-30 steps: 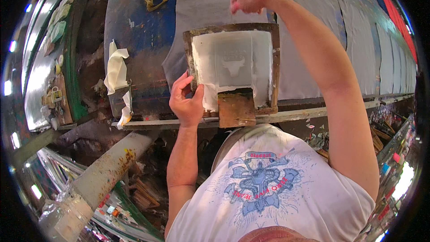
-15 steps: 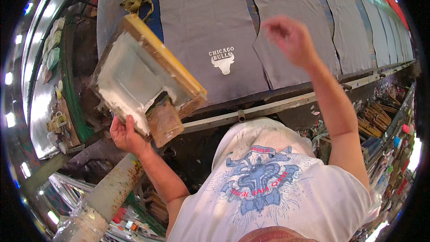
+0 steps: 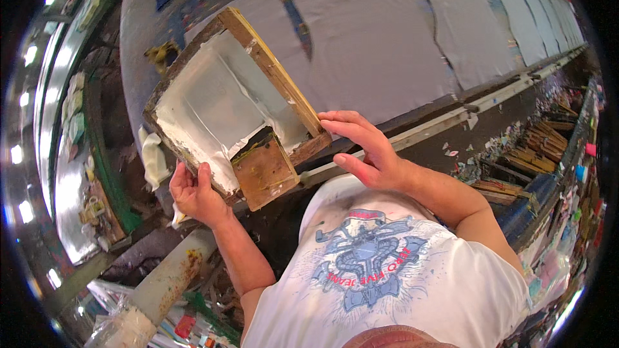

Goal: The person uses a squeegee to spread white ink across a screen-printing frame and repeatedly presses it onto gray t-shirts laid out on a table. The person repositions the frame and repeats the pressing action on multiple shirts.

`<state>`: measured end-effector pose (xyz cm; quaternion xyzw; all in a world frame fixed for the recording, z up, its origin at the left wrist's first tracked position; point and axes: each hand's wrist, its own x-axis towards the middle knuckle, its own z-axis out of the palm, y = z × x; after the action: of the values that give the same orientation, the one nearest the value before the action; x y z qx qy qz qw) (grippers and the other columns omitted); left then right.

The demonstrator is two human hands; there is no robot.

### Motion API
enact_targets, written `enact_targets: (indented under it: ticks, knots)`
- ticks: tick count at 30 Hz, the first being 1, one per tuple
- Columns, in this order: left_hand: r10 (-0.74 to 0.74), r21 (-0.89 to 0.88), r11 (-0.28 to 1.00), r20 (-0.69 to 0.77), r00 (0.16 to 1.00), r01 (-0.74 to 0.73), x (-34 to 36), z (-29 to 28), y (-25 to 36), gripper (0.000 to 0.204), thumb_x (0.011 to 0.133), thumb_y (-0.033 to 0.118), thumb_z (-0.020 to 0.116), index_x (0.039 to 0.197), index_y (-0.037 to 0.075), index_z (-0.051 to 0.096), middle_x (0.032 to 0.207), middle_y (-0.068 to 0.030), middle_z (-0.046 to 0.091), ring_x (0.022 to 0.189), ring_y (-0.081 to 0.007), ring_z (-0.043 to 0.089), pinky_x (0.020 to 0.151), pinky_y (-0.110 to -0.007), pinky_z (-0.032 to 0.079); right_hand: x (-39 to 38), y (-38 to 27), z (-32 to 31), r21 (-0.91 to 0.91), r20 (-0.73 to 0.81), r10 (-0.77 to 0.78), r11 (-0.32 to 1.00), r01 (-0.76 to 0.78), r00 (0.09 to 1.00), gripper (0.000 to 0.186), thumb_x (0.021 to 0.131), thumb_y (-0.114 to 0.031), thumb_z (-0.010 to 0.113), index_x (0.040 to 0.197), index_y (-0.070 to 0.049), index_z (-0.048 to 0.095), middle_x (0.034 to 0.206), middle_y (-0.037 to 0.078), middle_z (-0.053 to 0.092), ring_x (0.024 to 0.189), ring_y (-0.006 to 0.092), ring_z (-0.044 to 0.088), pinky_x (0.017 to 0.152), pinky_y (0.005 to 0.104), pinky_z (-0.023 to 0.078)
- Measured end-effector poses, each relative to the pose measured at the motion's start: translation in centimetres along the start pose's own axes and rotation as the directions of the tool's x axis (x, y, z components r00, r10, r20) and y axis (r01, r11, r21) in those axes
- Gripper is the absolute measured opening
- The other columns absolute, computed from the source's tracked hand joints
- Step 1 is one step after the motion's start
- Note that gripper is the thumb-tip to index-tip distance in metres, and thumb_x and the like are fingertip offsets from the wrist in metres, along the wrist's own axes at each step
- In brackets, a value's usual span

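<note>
My left hand [image 3: 197,198] grips the near left side of a wooden screen-printing frame [image 3: 274,64], thumb on top and fingers curled at the rim. The frame is tilted above the table, its mesh [image 3: 222,90] smeared with white ink along the edges. A squeegee with a brown wooden handle [image 3: 264,174] rests inside, leaning over the frame's near side. My right hand [image 3: 371,154] is open by the frame's right corner, thumb apart. Its fingertips are at the wood; whether they press on it I cannot tell. Grey fabric panels [image 3: 367,32] lie beyond.
A metal rail [image 3: 438,119] runs along the table's near edge. Wooden frames [image 3: 541,148] are stacked at the right. A rusty pipe [image 3: 164,277] stands at lower left. A yellowish rag [image 3: 162,53] lies behind the screen, and a pale cloth [image 3: 153,158] hangs to its left.
My right hand has come down and left from over the fabric to the frame's right corner. The frame has shifted slightly right, and the white bull print is no longer visible.
</note>
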<state>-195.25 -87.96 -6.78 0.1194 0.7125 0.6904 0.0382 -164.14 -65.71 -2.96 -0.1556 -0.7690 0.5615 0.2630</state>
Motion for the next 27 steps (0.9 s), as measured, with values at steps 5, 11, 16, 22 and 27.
enact_targets:
  ticks: [5, 11, 16, 22, 27]
  knots:
    - [0.117, 0.036, 0.992, 0.113, 0.987, -0.121, -6.8, 11.0, 0.7, 0.069, 0.091, -0.013, 0.084, 0.155, -0.009, 0.059, 0.151, -0.0233, 0.071, 0.129, -0.0283, 0.074, 0.114, -0.04, 0.06, -3.9, 1.8, -8.7, -0.091, -0.153, 0.115, 0.987, -0.13, 0.981, 0.064, 0.1, -0.002, 0.081, 0.161, -0.002, 0.061, 0.156, 0.023, 0.066, 0.143, 0.0384, 0.066, 0.122, 0.0459, 0.052]
    - [0.032, 0.051, 0.997, 0.312, 0.949, -0.051, -14.8, 23.5, -2.0, 0.055, 0.089, -0.012, 0.085, 0.141, -0.003, 0.073, 0.161, -0.0228, 0.067, 0.138, -0.0278, 0.072, 0.111, -0.038, 0.062, -8.8, 3.4, -19.3, -0.289, -0.216, 0.305, 0.888, -0.359, 0.928, 0.062, 0.098, -0.007, 0.083, 0.157, -0.002, 0.062, 0.148, 0.023, 0.07, 0.134, 0.0424, 0.069, 0.114, 0.0478, 0.055]
    - [0.043, 0.013, 0.999, 0.398, 0.917, -0.052, -19.1, 28.1, -4.5, 0.045, 0.089, -0.013, 0.083, 0.132, -0.002, 0.075, 0.167, -0.0259, 0.06, 0.147, -0.0313, 0.066, 0.123, -0.042, 0.054, -10.8, 3.3, -23.9, -0.421, -0.18, 0.42, 0.784, -0.456, 0.889, 0.061, 0.099, -0.015, 0.083, 0.156, -0.003, 0.063, 0.147, 0.026, 0.069, 0.133, 0.0483, 0.067, 0.114, 0.0527, 0.056]
    - [-0.024, -0.029, 0.999, 0.396, 0.918, 0.039, -20.0, 28.9, -5.3, 0.039, 0.089, -0.017, 0.08, 0.124, -0.003, 0.073, 0.169, -0.0294, 0.056, 0.153, -0.0342, 0.061, 0.127, -0.046, 0.051, -10.4, 2.4, -24.7, -0.598, -0.13, 0.433, 0.683, -0.419, 0.892, 0.066, 0.1, -0.02, 0.083, 0.158, -0.003, 0.059, 0.144, 0.029, 0.069, 0.131, 0.0481, 0.069, 0.112, 0.0539, 0.058]
    - [-0.017, -0.067, 0.997, 0.377, 0.926, 0.046, -20.4, 29.0, -5.3, 0.035, 0.091, -0.018, 0.079, 0.122, -0.004, 0.072, 0.169, -0.0302, 0.056, 0.151, -0.0358, 0.062, 0.126, -0.047, 0.052, -9.4, 2.1, -25.1, -0.612, -0.104, 0.444, 0.677, -0.409, 0.89, 0.067, 0.101, -0.024, 0.082, 0.158, 0.0, 0.057, 0.133, 0.029, 0.072, 0.121, 0.0475, 0.073, 0.103, 0.0542, 0.061]
